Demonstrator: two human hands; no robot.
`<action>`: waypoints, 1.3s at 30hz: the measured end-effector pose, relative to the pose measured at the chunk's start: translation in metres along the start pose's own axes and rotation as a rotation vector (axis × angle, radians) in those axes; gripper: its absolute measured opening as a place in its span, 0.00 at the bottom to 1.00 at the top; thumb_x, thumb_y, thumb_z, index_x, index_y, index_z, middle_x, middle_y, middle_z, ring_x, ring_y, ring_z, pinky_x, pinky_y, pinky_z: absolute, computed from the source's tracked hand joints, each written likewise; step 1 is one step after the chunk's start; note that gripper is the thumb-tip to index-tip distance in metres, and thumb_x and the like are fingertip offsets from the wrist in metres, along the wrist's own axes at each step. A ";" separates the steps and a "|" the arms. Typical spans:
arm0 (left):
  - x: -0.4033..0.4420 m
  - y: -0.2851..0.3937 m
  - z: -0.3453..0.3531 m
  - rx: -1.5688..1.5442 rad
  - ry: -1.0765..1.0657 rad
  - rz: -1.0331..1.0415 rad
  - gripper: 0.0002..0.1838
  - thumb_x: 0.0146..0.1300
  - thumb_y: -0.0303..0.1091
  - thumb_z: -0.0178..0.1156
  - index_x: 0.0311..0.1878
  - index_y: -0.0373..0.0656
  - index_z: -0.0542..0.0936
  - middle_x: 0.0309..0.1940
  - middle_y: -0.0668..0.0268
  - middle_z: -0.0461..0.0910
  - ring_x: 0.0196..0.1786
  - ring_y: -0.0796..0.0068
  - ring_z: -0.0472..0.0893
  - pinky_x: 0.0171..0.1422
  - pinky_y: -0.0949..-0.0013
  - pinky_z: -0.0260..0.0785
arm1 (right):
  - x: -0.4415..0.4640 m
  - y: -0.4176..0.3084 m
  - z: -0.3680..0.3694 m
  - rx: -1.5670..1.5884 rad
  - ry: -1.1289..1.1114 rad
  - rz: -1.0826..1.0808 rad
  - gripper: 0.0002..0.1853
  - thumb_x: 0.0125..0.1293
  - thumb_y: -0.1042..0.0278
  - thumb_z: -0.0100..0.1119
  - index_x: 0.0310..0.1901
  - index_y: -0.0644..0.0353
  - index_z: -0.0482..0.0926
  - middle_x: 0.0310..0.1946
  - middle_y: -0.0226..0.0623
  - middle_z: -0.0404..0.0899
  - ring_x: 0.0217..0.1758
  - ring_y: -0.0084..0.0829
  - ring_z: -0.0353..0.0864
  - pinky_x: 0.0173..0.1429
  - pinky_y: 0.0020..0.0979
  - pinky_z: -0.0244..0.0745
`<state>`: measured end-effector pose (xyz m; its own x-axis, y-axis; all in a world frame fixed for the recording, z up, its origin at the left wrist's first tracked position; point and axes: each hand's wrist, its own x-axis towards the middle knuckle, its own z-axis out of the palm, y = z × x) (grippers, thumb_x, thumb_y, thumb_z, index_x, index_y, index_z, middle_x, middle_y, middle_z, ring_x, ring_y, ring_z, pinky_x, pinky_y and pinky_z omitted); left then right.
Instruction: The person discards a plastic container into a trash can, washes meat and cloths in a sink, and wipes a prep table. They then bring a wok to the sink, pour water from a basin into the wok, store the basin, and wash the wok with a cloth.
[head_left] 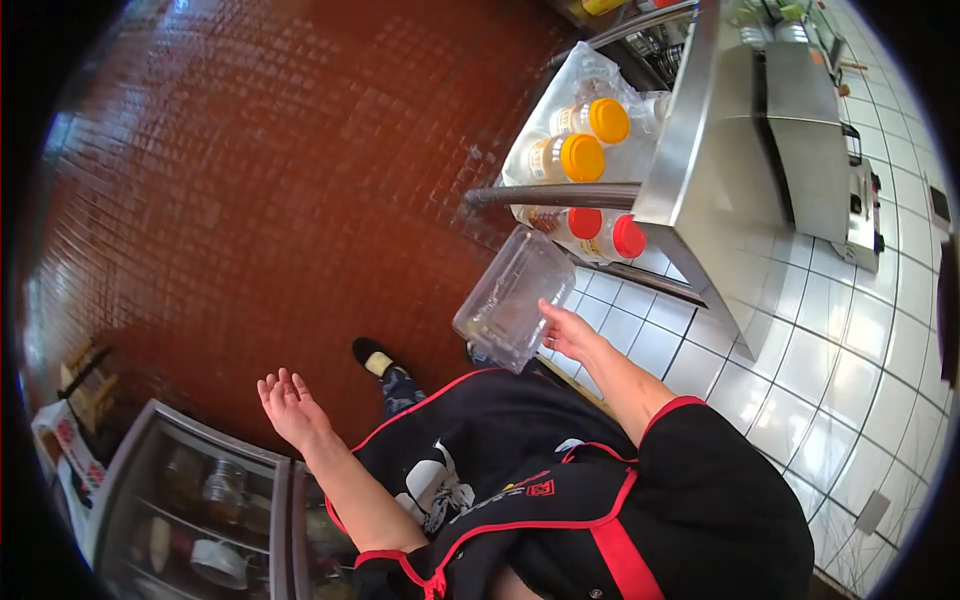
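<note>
My right hand (pixel 571 333) is closed on the near edge of a clear plastic container (pixel 513 297), its thumb over the rim. The container is tilted above the floor, and I cannot make out anything inside it. My left hand (pixel 292 408) is held out to the left, palm up with fingers apart, holding nothing. Just past the container, jars with red lids (pixel 628 237) stand by the steel table. Beyond them are clear jars with yellow lids (pixel 582 158) on a shelf covered with plastic sheeting (pixel 590 72).
A steel worktable (pixel 690 160) with a metal appliance (pixel 815 135) stands at the right, by a white-tiled wall (pixel 850 330). A glass-fronted cabinet (pixel 215 455) holding jars is at the lower left. The floor (pixel 270 180) is reddish-brown tile and looks shiny.
</note>
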<state>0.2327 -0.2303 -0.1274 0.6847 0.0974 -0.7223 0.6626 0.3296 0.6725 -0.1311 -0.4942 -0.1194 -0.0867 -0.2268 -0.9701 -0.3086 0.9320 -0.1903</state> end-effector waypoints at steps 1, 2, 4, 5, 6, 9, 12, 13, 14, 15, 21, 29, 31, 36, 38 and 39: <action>-0.006 0.030 0.010 -0.068 -0.067 -0.012 0.24 0.62 0.23 0.49 0.62 0.42 0.62 0.57 0.64 0.66 0.57 0.65 0.70 0.61 0.61 0.64 | -0.017 -0.001 0.004 0.040 -0.016 0.018 0.21 0.53 0.42 0.67 0.37 0.48 0.74 0.26 0.22 0.73 0.28 0.20 0.70 0.34 0.24 0.68; -0.015 0.058 0.023 -0.112 -0.142 -0.013 0.24 0.62 0.24 0.51 0.62 0.41 0.62 0.56 0.64 0.67 0.58 0.65 0.69 0.62 0.61 0.64 | -0.034 -0.001 0.008 0.080 -0.036 0.037 0.21 0.53 0.42 0.67 0.37 0.48 0.74 0.26 0.22 0.73 0.28 0.20 0.70 0.34 0.24 0.68; -0.033 0.119 0.047 -0.121 -0.278 -0.015 0.24 0.62 0.24 0.52 0.62 0.41 0.62 0.56 0.64 0.67 0.59 0.65 0.69 0.63 0.61 0.64 | -0.063 -0.001 0.011 0.145 -0.112 0.056 0.22 0.52 0.42 0.68 0.38 0.48 0.74 0.27 0.24 0.73 0.28 0.21 0.70 0.34 0.25 0.68; -0.041 0.149 0.060 -0.128 -0.346 -0.014 0.24 0.62 0.25 0.52 0.62 0.41 0.62 0.56 0.63 0.67 0.59 0.65 0.68 0.63 0.61 0.63 | -0.077 -0.005 0.013 0.177 -0.132 0.080 0.21 0.53 0.43 0.67 0.39 0.49 0.75 0.29 0.26 0.74 0.31 0.24 0.72 0.35 0.27 0.69; -0.047 0.179 0.072 -0.125 -0.388 0.004 0.24 0.61 0.25 0.53 0.62 0.41 0.63 0.56 0.64 0.68 0.58 0.66 0.69 0.63 0.62 0.64 | -0.091 -0.007 0.013 0.207 -0.153 0.109 0.21 0.55 0.45 0.66 0.40 0.51 0.76 0.32 0.29 0.75 0.34 0.26 0.74 0.37 0.29 0.70; -0.037 0.290 0.091 -0.098 -0.483 0.180 0.23 0.61 0.25 0.53 0.61 0.41 0.65 0.54 0.65 0.71 0.57 0.66 0.72 0.62 0.63 0.65 | -0.130 -0.021 0.035 0.303 -0.191 0.080 0.25 0.53 0.40 0.66 0.40 0.54 0.75 0.31 0.29 0.74 0.34 0.27 0.73 0.35 0.30 0.69; -0.009 0.339 0.095 -0.005 -0.418 0.318 0.20 0.61 0.24 0.53 0.57 0.41 0.69 0.51 0.66 0.74 0.54 0.68 0.74 0.59 0.65 0.67 | -0.144 -0.038 0.049 0.373 -0.186 0.075 0.30 0.49 0.37 0.67 0.41 0.55 0.75 0.31 0.30 0.74 0.33 0.29 0.72 0.35 0.30 0.68; -0.004 0.351 0.104 0.038 -0.378 0.360 0.19 0.61 0.24 0.53 0.57 0.42 0.69 0.51 0.66 0.74 0.54 0.68 0.75 0.59 0.65 0.67 | -0.142 -0.043 0.055 0.397 -0.178 0.081 0.32 0.47 0.35 0.67 0.41 0.56 0.75 0.31 0.31 0.74 0.33 0.30 0.71 0.35 0.30 0.68; -0.003 0.354 0.115 0.140 -0.277 0.401 0.18 0.59 0.24 0.54 0.55 0.43 0.71 0.48 0.68 0.74 0.49 0.73 0.76 0.53 0.70 0.68 | -0.138 -0.051 0.065 0.419 -0.170 0.086 0.34 0.46 0.34 0.67 0.42 0.57 0.74 0.32 0.31 0.73 0.33 0.30 0.71 0.35 0.30 0.67; 0.023 0.355 0.110 0.293 -0.300 0.396 0.19 0.58 0.25 0.55 0.55 0.42 0.72 0.46 0.69 0.74 0.46 0.76 0.75 0.50 0.71 0.68 | -0.134 -0.059 0.080 0.431 -0.195 0.098 0.35 0.45 0.33 0.67 0.42 0.58 0.74 0.32 0.32 0.73 0.33 0.30 0.70 0.35 0.30 0.67; 0.144 0.351 0.009 1.311 -0.463 0.428 0.14 0.52 0.28 0.61 0.42 0.33 0.78 0.32 0.69 0.77 0.31 0.81 0.73 0.34 0.73 0.67 | -0.099 -0.169 0.183 0.372 -0.428 0.157 0.30 0.46 0.35 0.68 0.35 0.57 0.75 0.29 0.30 0.74 0.31 0.30 0.71 0.33 0.30 0.68; 0.120 0.373 -0.012 1.339 -0.072 -0.163 0.11 0.51 0.33 0.61 0.36 0.39 0.78 0.26 0.65 0.77 0.28 0.74 0.74 0.29 0.67 0.67 | -0.111 -0.418 0.317 0.182 -0.377 -0.102 0.26 0.47 0.38 0.69 0.31 0.52 0.73 0.24 0.25 0.69 0.26 0.23 0.71 0.28 0.24 0.70; 0.133 0.370 0.017 1.350 -0.097 -0.154 0.10 0.51 0.34 0.61 0.34 0.40 0.77 0.25 0.64 0.76 0.28 0.72 0.75 0.30 0.66 0.67 | -0.105 -0.464 0.348 0.139 -0.335 -0.151 0.26 0.47 0.39 0.70 0.30 0.52 0.71 0.22 0.25 0.67 0.22 0.22 0.70 0.23 0.22 0.71; 0.203 0.383 0.105 1.408 -0.217 -0.089 0.07 0.51 0.34 0.60 0.30 0.42 0.75 0.25 0.62 0.76 0.29 0.67 0.75 0.30 0.62 0.68 | -0.102 -0.547 0.416 0.136 -0.295 -0.231 0.25 0.47 0.39 0.70 0.29 0.49 0.71 0.23 0.25 0.69 0.25 0.22 0.70 0.28 0.23 0.70; 0.249 0.405 0.142 1.454 -0.271 -0.034 0.07 0.51 0.35 0.60 0.28 0.43 0.75 0.24 0.62 0.76 0.29 0.64 0.76 0.31 0.61 0.68 | -0.104 -0.571 0.434 0.178 -0.289 -0.234 0.25 0.46 0.39 0.70 0.25 0.49 0.69 0.21 0.25 0.67 0.23 0.23 0.69 0.25 0.22 0.69; 0.273 0.422 0.160 1.486 -0.297 0.000 0.07 0.51 0.35 0.60 0.27 0.43 0.75 0.24 0.61 0.76 0.29 0.63 0.76 0.31 0.60 0.68 | -0.100 -0.577 0.438 0.223 -0.290 -0.223 0.25 0.46 0.39 0.71 0.24 0.49 0.68 0.20 0.25 0.67 0.23 0.23 0.69 0.25 0.23 0.69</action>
<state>0.7479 -0.2154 -0.0151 0.5990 -0.1493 -0.7867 0.2341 -0.9069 0.3503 0.4703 -0.8854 0.0216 0.2387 -0.3700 -0.8978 -0.0742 0.9149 -0.3968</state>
